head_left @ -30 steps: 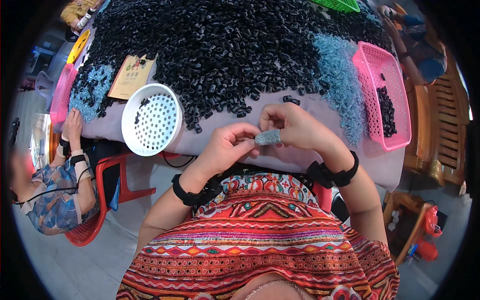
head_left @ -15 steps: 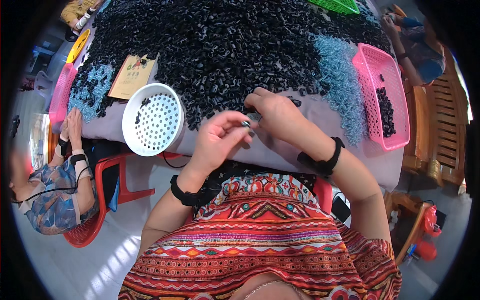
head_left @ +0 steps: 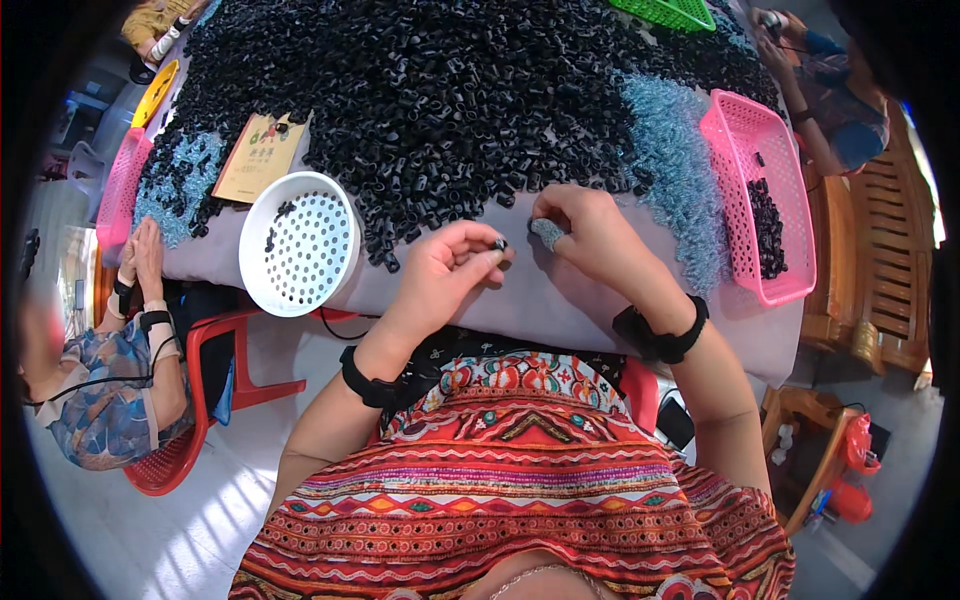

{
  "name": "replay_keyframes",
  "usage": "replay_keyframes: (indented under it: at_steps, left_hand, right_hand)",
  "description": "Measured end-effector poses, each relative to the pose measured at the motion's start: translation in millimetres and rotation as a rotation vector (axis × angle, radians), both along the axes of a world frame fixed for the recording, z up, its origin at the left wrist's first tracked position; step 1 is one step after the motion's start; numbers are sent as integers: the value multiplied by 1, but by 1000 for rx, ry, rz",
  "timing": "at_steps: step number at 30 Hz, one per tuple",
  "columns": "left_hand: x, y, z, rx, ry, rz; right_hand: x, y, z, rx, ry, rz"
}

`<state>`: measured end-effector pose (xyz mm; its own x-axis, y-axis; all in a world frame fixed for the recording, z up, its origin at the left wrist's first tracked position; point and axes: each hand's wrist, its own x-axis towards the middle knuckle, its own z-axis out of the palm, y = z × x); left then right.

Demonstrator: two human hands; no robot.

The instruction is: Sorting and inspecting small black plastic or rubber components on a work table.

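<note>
My left hand [head_left: 445, 272] is closed in a pinch, thumb against fingers, on a small black plastic piece [head_left: 499, 244] with a pale spot. It hovers over the near edge of the table. To its right, my right hand [head_left: 592, 238] is closed too, its fingertips curled beside the front of the black heap. A pale blue-grey speckled covering [head_left: 546, 234] shows at its thumb; whatever lies between those fingertips is too small to name. Beyond both hands spreads a large heap of small black plastic pieces [head_left: 440, 110].
A white perforated basket [head_left: 252, 285] with a few black pieces stands on the left, near a yellow booklet [head_left: 262, 165]. Clear bluish pieces [head_left: 675, 150] lie right, beside a pink basket [head_left: 808, 270] holding black pieces. Other people sit at the left [head_left: 120, 385] and right [head_left: 845, 105].
My right hand has moved right and away from my left hand, so a gap now separates them. My left hand stays nearly in place, still pinching the black piece.
</note>
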<state>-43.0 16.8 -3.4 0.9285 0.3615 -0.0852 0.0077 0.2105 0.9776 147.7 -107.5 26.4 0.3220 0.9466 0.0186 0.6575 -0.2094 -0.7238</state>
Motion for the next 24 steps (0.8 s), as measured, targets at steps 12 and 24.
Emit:
replay_keyframes:
  at_steps: [12, 24]
  left_hand:
    - [8, 2, 6, -13, -42, 164]
    - [7, 4, 9, 66, -29, 143]
  right_hand:
    - [1, 0, -1, 43, -104, 28]
    - [-17, 6, 0, -28, -392, 95]
